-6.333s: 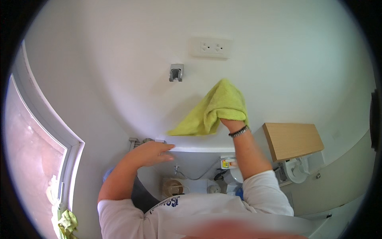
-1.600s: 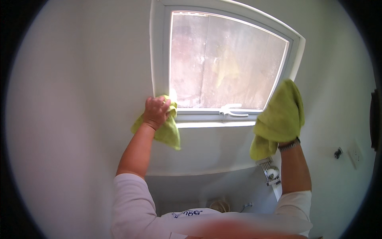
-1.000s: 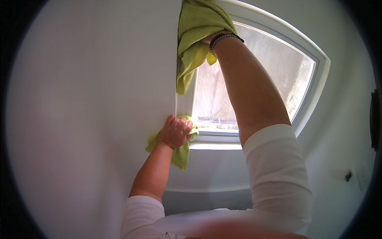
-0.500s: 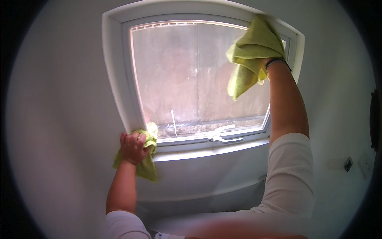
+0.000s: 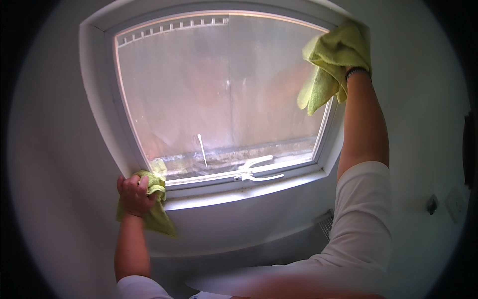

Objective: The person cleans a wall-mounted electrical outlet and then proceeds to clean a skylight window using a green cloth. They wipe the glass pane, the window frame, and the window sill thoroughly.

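My left hand [image 5: 133,196] grips a yellow-green cloth [image 5: 158,219] at the lower left corner of a white-framed window [image 5: 99,107]. Its fingers curl over the bunched cloth, and a loose end hangs below. At the window's upper right, my right hand is hidden under a second yellow-green cloth [image 5: 331,57], which lies against the right side of the frame and drapes over the glass. Only the wrist, with a dark band [image 5: 357,72], shows there. A white window handle [image 5: 254,169] sits on the bottom frame between my hands.
Beneath the window runs a white sill [image 5: 244,194]. Through the glass [image 5: 189,89] a grey wall and a thin white stick-like thing [image 5: 202,149] show. A small dark object [image 5: 431,204] and a pale wall plate [image 5: 455,205] are on the right wall. A slatted grille [image 5: 324,224] shows lower down.
The view has swung, so the window appears farther left. My right hand's cloth has shifted right across the glass onto the frame's right side. My left hand stays at the lower left corner.
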`<state>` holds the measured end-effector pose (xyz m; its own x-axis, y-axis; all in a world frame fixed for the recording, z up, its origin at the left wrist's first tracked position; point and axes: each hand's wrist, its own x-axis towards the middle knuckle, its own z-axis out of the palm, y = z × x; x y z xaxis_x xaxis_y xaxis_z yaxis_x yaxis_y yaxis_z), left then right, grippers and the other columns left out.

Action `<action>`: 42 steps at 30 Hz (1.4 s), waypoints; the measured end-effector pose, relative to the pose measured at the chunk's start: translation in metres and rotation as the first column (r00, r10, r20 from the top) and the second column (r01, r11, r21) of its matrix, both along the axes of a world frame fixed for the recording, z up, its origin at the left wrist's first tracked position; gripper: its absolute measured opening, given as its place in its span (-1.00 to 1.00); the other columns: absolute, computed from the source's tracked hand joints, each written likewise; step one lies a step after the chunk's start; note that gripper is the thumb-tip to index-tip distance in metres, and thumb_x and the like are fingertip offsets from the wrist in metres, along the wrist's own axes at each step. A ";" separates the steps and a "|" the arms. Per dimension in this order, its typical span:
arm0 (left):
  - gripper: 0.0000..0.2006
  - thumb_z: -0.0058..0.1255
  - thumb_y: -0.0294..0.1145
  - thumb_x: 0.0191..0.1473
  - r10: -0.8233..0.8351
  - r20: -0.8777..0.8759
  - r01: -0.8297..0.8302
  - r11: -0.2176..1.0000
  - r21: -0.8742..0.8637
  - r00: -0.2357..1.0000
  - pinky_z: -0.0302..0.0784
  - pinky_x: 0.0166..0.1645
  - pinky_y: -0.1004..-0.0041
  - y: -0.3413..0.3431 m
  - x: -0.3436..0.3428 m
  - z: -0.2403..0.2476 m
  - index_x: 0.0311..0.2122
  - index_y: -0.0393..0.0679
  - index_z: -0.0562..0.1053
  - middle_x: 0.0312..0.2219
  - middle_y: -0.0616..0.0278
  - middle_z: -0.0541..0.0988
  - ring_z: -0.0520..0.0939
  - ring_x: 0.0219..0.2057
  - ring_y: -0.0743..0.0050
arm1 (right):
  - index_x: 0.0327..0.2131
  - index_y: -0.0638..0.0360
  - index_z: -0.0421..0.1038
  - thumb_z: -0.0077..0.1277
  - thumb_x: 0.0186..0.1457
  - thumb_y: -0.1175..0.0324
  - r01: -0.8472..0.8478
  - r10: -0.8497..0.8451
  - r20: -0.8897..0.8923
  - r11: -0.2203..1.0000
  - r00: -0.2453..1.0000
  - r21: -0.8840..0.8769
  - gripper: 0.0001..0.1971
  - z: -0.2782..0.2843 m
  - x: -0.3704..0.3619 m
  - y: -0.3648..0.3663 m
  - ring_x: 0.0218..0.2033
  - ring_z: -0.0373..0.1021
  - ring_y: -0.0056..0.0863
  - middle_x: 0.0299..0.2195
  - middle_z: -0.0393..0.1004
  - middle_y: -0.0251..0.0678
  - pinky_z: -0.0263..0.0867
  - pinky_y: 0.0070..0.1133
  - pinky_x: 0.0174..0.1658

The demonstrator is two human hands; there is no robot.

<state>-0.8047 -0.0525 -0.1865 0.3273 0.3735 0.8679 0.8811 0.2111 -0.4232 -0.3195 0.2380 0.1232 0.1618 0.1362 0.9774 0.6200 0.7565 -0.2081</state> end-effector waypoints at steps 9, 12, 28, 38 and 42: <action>-0.57 -0.23 0.07 -0.06 0.059 -0.041 -0.058 0.998 0.019 0.997 0.02 0.05 0.09 -0.007 -0.001 0.002 -0.18 -0.01 0.26 -0.34 0.23 0.31 0.33 -0.22 0.34 | -0.08 0.15 0.12 0.03 -0.11 0.12 0.278 -0.230 0.156 0.775 0.961 -0.568 -0.46 -0.046 -0.061 -0.134 -0.04 0.14 -0.38 -0.10 0.18 -0.17 0.05 -0.51 0.05; -0.57 -0.27 0.08 -0.03 0.038 -0.050 -0.037 0.999 0.036 0.998 0.02 0.05 0.10 -0.003 -0.001 0.002 -0.18 -0.01 0.26 -0.33 0.24 0.31 0.33 -0.21 0.34 | -0.18 0.15 0.24 0.11 -0.23 0.17 0.239 -0.168 0.315 0.949 0.934 -0.204 -0.49 -0.117 -0.014 -0.059 -0.15 0.24 -0.43 -0.21 0.31 -0.29 0.19 -0.57 -0.08; -0.60 -0.20 0.07 -0.06 0.022 -0.026 -0.021 0.998 0.052 0.999 0.06 0.02 0.10 -0.008 -0.005 0.000 -0.19 0.04 0.27 -0.31 0.27 0.31 0.36 -0.24 0.33 | -0.44 0.17 0.45 0.02 -0.45 -0.06 0.743 -0.007 0.831 0.451 0.556 -0.494 -0.48 -0.271 -0.040 -0.130 -0.38 0.36 -0.30 -0.44 0.44 -0.17 0.27 -0.53 -0.24; -0.56 0.02 0.00 -0.27 -0.038 0.071 0.038 0.999 -0.012 0.997 0.06 0.02 0.11 -0.007 -0.006 -0.002 -0.24 0.09 0.24 -0.32 0.31 0.28 0.32 -0.27 0.36 | -0.16 0.13 0.27 0.13 -0.32 0.12 0.762 -0.042 0.920 0.576 0.391 -0.297 -0.42 -0.155 -0.077 -0.172 -0.17 0.26 -0.46 -0.15 0.30 -0.27 0.21 -0.58 -0.11; -0.50 0.09 -0.04 -0.34 -0.101 0.104 0.102 0.995 -0.004 0.989 0.04 0.03 0.13 -0.001 -0.001 -0.002 -0.22 0.12 0.21 -0.32 0.33 0.27 0.32 -0.27 0.36 | -0.19 0.16 0.28 0.06 -0.20 0.14 0.208 -0.037 0.425 0.908 0.905 -0.363 -0.53 -0.105 -0.078 -0.124 -0.18 0.27 -0.46 -0.17 0.31 -0.27 0.22 -0.55 -0.12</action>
